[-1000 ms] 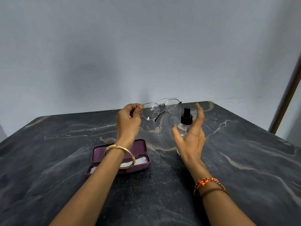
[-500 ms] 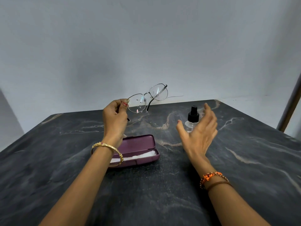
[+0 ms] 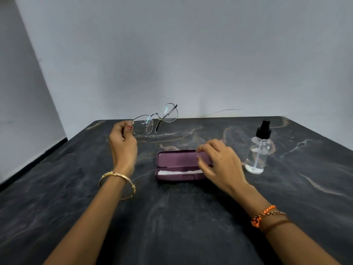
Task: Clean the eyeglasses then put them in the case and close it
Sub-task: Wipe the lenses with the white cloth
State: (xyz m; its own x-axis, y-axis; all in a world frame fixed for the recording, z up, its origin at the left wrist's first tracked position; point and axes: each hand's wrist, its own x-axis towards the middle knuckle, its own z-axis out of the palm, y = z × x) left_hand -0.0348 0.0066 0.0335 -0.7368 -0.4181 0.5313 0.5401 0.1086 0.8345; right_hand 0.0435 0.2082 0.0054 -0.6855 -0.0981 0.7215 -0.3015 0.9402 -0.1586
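Observation:
My left hand (image 3: pixel 123 141) pinches the thin metal eyeglasses (image 3: pixel 155 119) by their left end and holds them up above the table, lenses spotted with droplets. The maroon glasses case (image 3: pixel 177 165) lies open on the table at the centre, with a white cloth (image 3: pixel 177 172) in its lower half. My right hand (image 3: pixel 219 165) hovers over the case's right end with fingers spread and bent, holding nothing; whether it touches the case I cannot tell.
A clear spray bottle (image 3: pixel 258 150) with a black nozzle stands upright to the right of the case. The dark marble table (image 3: pixel 172 217) ends at the grey wall behind and drops off along its left edge.
My right hand has left the spray bottle and come down over the open case. The left hand keeps the glasses raised; the camera has turned so the case sits in the centre.

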